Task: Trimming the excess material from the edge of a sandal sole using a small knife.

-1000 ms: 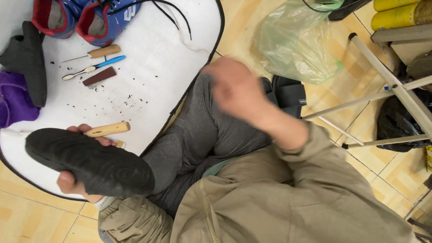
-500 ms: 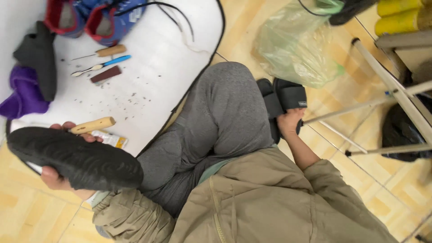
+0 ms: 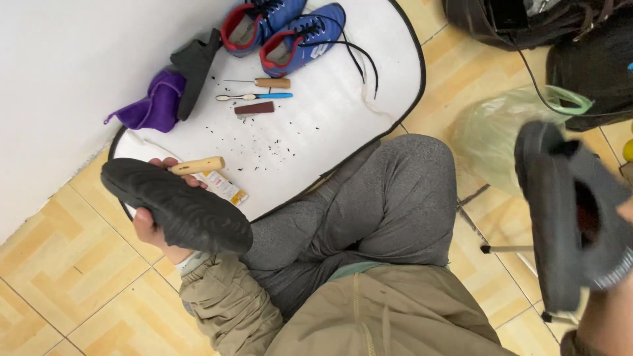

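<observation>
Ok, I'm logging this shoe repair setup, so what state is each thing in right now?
Left hand: gripping a black rubber sole, underside up.
Right hand: mostly out of frame, lifting a dark grey shoe.
Pair of blue lace-up shoes: on white round mat, laces loose.
Purple cloth: crumpled.
Wooden-handled tool: lying flat.

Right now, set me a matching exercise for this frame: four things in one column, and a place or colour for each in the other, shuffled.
Things:
1. black insole
2. dark shoe
3. purple cloth
4. blue sneakers

Places:
A. by the wall, at the white mat's edge
B. in the left hand
C. at the mat's far end
D. raised in the right hand

Pairs: 1-B, 2-D, 3-A, 4-C
</observation>
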